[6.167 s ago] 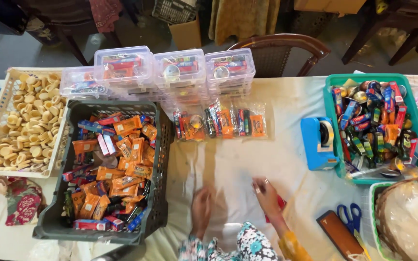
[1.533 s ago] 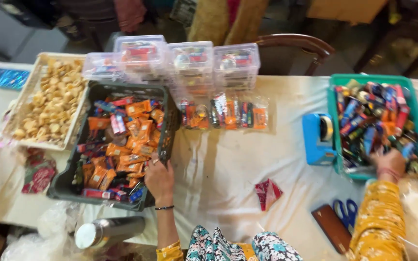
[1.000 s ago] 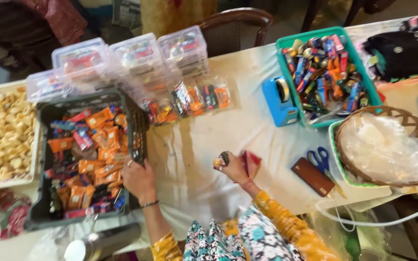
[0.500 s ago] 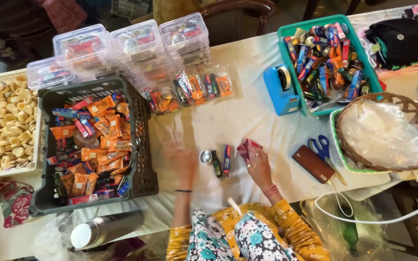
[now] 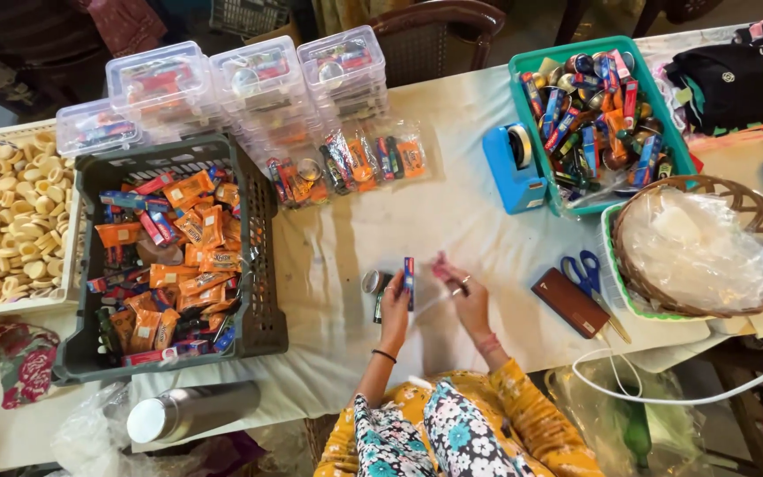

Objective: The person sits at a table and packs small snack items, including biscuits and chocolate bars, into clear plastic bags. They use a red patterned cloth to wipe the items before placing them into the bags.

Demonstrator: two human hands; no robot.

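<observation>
At the near edge of the white-clothed table (image 5: 337, 247), my left hand (image 5: 395, 309) holds a few small items together: a blue-and-red wrapped bar (image 5: 409, 281) standing upright, a dark stick and a small round silver tin (image 5: 371, 282). My right hand (image 5: 463, 296) is just to the right of them, fingers pinched on a small pink piece beside the bar. Both hands meet over the cloth in front of my flowered sleeves.
A dark crate (image 5: 258, 256) of orange snack packs stands left, beside a white tray of round biscuits (image 5: 11, 238). Clear lidded boxes (image 5: 258, 84) and filled clear bags line the back. A blue tape dispenser (image 5: 514, 168), teal bin (image 5: 532, 66), wicker basket (image 5: 752, 212), scissors (image 5: 585, 272) and wallet lie right.
My left hand left the crate and my right hand left the teal bin. Both came together at the table's near middle, where small items are now gathered in them.
</observation>
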